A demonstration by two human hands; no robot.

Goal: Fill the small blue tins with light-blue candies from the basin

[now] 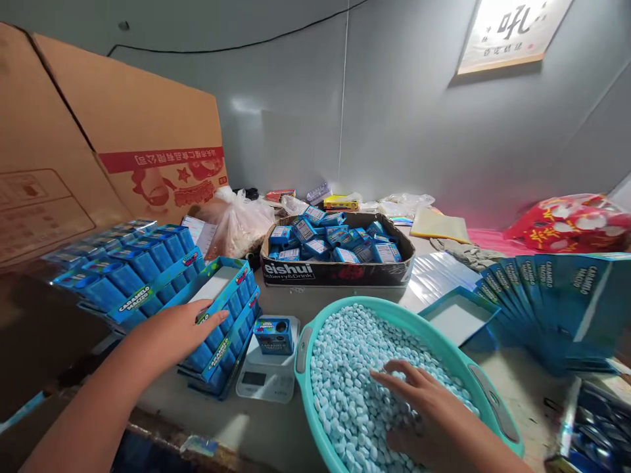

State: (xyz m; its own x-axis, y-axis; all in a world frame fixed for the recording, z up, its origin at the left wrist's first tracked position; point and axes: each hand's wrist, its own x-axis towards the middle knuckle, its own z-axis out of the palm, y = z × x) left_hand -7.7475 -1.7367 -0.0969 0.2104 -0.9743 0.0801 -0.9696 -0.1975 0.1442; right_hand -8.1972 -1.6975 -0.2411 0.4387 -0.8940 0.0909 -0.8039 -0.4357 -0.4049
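My left hand (pixel 173 330) lies flat, fingers apart, on the edge of a blue display tray (pixel 224 309) of small blue boxes labelled CARAMELO. My right hand (pixel 421 407) rests palm down in a teal basin (pixel 461 358) filled with pale blue candy tablets (pixel 350 368), fingers spread over them. Between the hands, one small blue box (pixel 274 336) stands on a white digital scale (pixel 266 378).
A dark cardboard tray (pixel 340 270) holds several loose blue boxes behind the basin. Wrapped trays of blue boxes (pixel 123 269) stack at left before a big carton (pixel 113 131). Flat blue box blanks (pixel 547 295) fan out at right, by an empty blue tray (pixel 456 318).
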